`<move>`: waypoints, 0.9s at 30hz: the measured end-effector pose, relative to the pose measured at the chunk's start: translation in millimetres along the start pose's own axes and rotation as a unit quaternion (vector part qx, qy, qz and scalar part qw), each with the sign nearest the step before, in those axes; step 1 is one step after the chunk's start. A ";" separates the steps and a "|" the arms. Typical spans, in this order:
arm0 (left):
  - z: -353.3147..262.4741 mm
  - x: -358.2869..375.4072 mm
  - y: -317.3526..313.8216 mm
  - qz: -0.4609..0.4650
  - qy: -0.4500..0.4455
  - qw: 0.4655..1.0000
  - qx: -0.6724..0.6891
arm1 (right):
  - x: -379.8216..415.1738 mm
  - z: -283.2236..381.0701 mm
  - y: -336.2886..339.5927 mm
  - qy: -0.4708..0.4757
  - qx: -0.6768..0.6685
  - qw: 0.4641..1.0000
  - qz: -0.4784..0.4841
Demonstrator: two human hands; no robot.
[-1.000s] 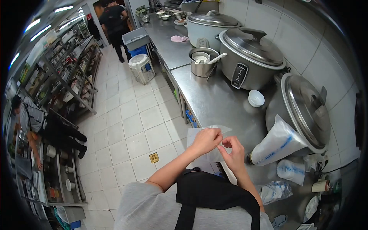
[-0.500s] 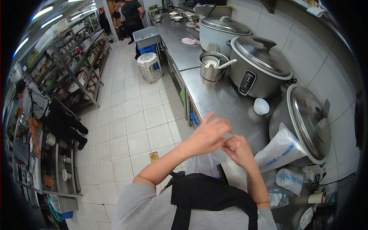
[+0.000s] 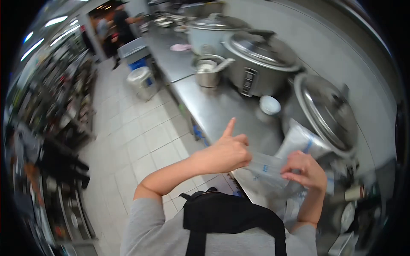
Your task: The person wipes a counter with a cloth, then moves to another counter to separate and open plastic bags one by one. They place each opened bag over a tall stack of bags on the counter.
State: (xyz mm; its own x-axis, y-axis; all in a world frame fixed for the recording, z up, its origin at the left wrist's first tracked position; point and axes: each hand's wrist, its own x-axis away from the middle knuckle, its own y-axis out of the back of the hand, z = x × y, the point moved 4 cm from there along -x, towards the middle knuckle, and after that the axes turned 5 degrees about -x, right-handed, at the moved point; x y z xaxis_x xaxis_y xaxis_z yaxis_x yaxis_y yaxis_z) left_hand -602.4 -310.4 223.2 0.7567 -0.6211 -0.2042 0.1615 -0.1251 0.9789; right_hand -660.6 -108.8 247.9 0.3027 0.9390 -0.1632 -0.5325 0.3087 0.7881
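A clear plastic bag [image 3: 265, 170] with blue print is stretched between my two hands above the counter's front edge. My left hand [image 3: 228, 152] grips one side with its fingers curled, the index finger pointing up and away. On the other side, my right hand [image 3: 304, 170] pinches the bag between thumb and fingers. Just beyond my right hand, a larger white plastic pack [image 3: 304, 143] with blue print leans against the nearest rice cooker [image 3: 326, 113]. Part of the counter below is hidden by the bag and my right arm.
Along the steel counter [image 3: 230, 115] stand a white bowl [image 3: 270, 105], a grey rice cooker [image 3: 260, 64], a steel pot with utensils [image 3: 208, 77] and a pale cooker [image 3: 213, 34]. A stool [image 3: 142, 83] stands on the floor. People stand left and far back.
My hands were close together; now they are apart, with my right hand farther right and the printed bag spread between them. The view has turned, shifting the counter items left.
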 end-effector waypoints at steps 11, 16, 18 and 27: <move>-5.5 -158.7 -28.2 0.069 0.082 0.687 0.719 | 114.8 -75.0 59.8 -0.071 -0.465 0.800 -0.372; 11.3 -187.9 -66.9 0.071 0.191 0.543 0.814 | 101.9 -120.1 42.7 -0.119 -0.665 0.609 -0.416; 5.8 -179.0 -64.5 0.117 0.175 0.393 0.895 | 103.1 -142.7 25.9 -0.168 -0.682 0.573 -0.423; 0.5 -162.8 -135.0 0.176 0.098 0.097 0.975 | 103.3 -157.2 -5.9 -0.239 -0.670 0.600 -0.366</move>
State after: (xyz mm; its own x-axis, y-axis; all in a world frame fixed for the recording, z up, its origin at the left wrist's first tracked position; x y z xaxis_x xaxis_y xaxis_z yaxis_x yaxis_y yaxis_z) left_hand -747.6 -192.8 124.3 0.5268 -0.8493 0.0350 -0.1778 -0.1504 -0.9725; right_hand -750.4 10.2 133.1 0.8647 0.4257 0.2666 -0.1799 0.7580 -0.6270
